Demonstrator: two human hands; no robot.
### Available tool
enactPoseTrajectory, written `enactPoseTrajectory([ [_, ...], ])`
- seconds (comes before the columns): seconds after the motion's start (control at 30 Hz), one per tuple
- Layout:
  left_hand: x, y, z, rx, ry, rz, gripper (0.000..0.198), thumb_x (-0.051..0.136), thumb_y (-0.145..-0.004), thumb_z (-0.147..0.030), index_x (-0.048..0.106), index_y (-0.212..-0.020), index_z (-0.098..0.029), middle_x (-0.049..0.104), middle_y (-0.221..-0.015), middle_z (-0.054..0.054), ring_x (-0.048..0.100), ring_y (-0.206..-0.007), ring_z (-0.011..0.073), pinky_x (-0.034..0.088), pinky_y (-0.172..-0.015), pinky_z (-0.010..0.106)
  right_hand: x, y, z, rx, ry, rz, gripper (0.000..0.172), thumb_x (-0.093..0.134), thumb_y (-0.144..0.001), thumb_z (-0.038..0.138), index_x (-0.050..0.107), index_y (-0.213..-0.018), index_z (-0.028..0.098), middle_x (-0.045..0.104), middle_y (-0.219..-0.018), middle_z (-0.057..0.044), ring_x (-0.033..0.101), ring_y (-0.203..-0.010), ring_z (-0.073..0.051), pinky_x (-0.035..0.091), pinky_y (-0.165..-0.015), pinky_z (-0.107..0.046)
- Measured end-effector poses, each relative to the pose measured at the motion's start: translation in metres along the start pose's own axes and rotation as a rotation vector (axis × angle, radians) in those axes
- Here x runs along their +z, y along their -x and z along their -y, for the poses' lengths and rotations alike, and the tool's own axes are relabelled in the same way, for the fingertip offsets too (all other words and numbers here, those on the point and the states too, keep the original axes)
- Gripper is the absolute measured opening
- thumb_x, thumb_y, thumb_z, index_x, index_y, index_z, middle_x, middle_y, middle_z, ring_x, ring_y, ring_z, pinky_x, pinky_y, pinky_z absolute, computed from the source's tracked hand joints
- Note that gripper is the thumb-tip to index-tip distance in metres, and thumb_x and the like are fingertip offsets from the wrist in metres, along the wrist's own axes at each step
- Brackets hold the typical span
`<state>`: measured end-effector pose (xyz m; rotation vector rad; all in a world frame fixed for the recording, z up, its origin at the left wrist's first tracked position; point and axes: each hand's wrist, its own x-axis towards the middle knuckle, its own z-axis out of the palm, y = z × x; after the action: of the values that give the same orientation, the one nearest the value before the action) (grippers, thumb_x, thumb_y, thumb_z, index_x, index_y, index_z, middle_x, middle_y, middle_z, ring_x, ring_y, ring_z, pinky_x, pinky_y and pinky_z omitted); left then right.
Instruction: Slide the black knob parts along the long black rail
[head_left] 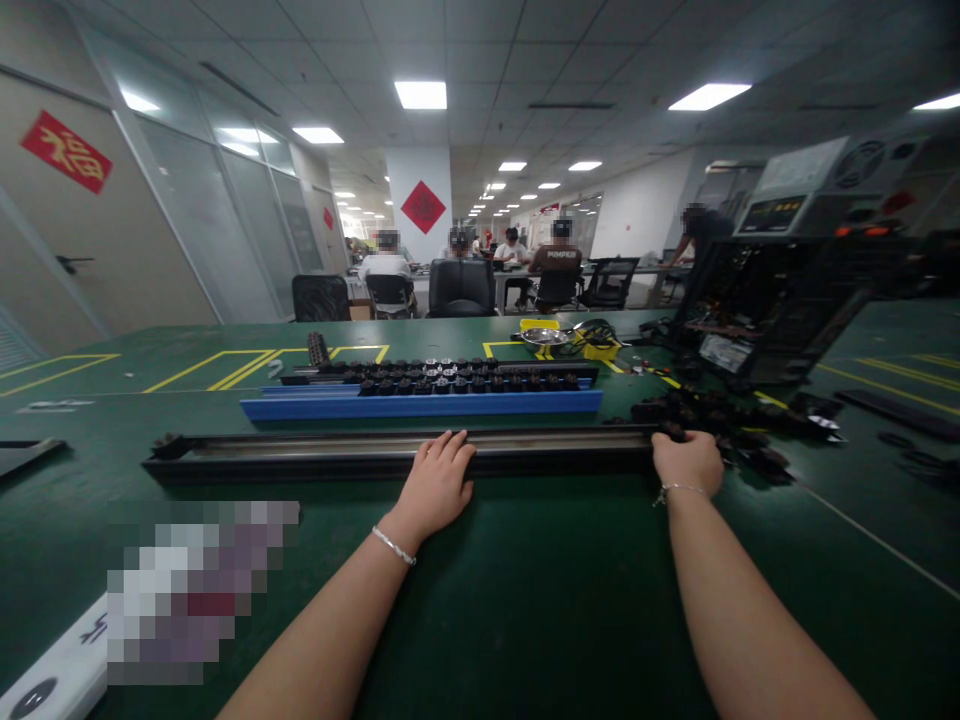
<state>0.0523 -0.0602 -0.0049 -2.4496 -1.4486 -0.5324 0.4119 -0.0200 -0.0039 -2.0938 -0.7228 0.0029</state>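
A long black channel-shaped rail [300, 460] with a pale inner groove lies crosswise in front of me. My left hand [441, 482] grips its near wall around the middle, fingers over the top edge and thumb on the near side. At the right end, my right hand [688, 462] is closed, its fingertips pinching a small black part [673, 433] that is mostly hidden. A similar black end piece [172, 443] sits at the rail's left end. Just behind is a blue rail [420, 404], with rows of small black roller pieces [405, 385] along it.
Loose black parts [675, 408] are heaped to the right, near an open computer case [765, 310]. A metal bowl [546, 338] and yellow containers [600, 347] stand behind. A partly blurred white object [60, 655] lies front left on the green table [525, 620]. People sit farther back.
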Motion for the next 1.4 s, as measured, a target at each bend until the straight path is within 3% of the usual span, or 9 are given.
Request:
enactPoseTrajectory([
  [1.07,0.001,0.001,0.001,-0.016,0.015,0.001,0.046,0.055,-0.077,-0.027,0.05,-0.123,-0.022,0.044,-0.141,0.009,0.035,-0.132,0.0268,0.031,-0.106,0.046,-0.009,-0.008,0.002,0.113,0.059,0.031,0.05,0.059,-0.065,0.036,0.059,-0.111,0.015,0.063,-0.105,-0.016,0.058,-0.096,-0.028,0.044,-0.084,-0.036],
  [1.4,0.0,0.001,0.001,-0.009,0.028,0.0,0.045,0.054,-0.078,-0.026,0.05,-0.123,-0.022,0.044,-0.141,0.009,0.036,-0.131,0.0269,0.03,-0.107,0.047,-0.012,-0.015,-0.003,0.132,-0.004,0.012,0.042,0.061,-0.063,0.034,0.061,-0.101,0.016,0.062,-0.092,-0.013,0.057,-0.088,-0.027,0.044,-0.081,-0.038],
])
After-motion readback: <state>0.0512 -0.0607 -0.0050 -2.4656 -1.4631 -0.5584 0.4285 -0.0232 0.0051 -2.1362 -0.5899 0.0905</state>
